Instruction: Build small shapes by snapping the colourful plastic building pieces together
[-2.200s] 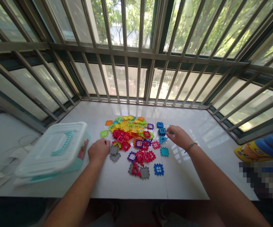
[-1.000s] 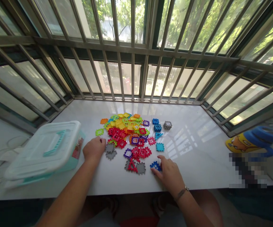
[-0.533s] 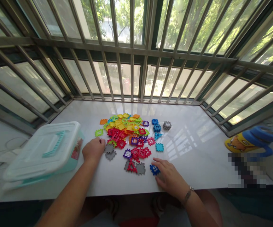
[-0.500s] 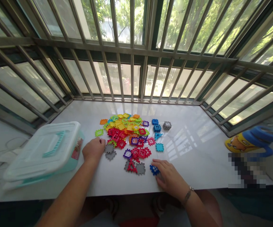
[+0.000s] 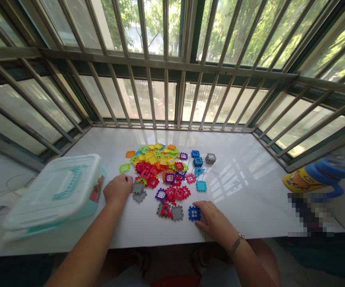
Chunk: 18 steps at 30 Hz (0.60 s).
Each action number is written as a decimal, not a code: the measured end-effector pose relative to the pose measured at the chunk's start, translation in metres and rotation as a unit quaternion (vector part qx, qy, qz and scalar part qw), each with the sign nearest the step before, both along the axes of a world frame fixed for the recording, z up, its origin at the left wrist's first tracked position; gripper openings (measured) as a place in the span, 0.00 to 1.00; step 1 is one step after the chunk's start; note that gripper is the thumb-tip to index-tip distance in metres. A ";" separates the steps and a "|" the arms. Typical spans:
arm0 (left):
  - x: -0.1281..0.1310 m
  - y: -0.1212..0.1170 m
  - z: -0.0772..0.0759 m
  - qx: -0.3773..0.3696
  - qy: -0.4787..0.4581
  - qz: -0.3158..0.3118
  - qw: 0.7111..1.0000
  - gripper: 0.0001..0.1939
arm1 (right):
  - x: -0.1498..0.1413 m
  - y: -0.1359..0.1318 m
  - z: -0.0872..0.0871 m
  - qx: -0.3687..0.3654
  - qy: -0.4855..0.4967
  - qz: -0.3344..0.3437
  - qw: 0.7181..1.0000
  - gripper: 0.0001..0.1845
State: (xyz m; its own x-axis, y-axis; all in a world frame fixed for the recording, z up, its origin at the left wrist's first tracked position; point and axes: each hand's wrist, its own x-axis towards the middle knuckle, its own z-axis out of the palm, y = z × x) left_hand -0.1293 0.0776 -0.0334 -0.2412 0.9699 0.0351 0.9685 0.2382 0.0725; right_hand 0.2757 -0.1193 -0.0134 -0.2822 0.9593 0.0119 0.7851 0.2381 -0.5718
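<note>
My right hand (image 5: 210, 214) rests on the white tabletop, thumb and fingers closed round the right side of a blue square tile (image 5: 194, 213) with toothed edges and window openings. My left hand (image 5: 118, 189) lies in a fist left of the pile, with no tile showing in it. Beside that fist are two grey toothed tiles (image 5: 139, 196). Between the hands sit red tiles (image 5: 178, 193), a purple tile with a white window (image 5: 160, 194) and a grey tile (image 5: 177, 213) next to a red triangular piece (image 5: 166, 211).
A heap of yellow, green and orange tiles (image 5: 150, 158) lies farther back. Right of it are blue tiles (image 5: 198, 162), a grey stack (image 5: 210, 158) and a turquoise tile (image 5: 201, 186). A lidded box (image 5: 53, 191) stands left, a yellow-blue bottle (image 5: 316, 177) right. Window bars (image 5: 166, 95) rise behind.
The blue tile has turned and lies flatter, with more of its face showing beside my right fingers. My left hand has stayed in place.
</note>
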 end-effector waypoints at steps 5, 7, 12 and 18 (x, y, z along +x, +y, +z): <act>0.000 0.000 0.001 0.001 -0.004 0.002 1.000 0.29 | 0.003 0.001 -0.004 0.011 -0.004 0.002 1.000 0.39; 0.000 0.000 0.001 -0.001 -0.007 0.003 1.000 0.29 | 0.004 0.001 -0.004 0.025 -0.002 0.011 1.000 0.38; 0.000 0.000 0.002 -0.002 -0.012 0.003 1.000 0.29 | 0.022 0.024 0.010 0.068 0.022 0.020 0.997 0.38; 0.000 0.000 0.001 -0.004 -0.011 0.003 1.000 0.29 | 0.063 0.118 0.053 0.125 -0.003 -0.012 0.992 0.35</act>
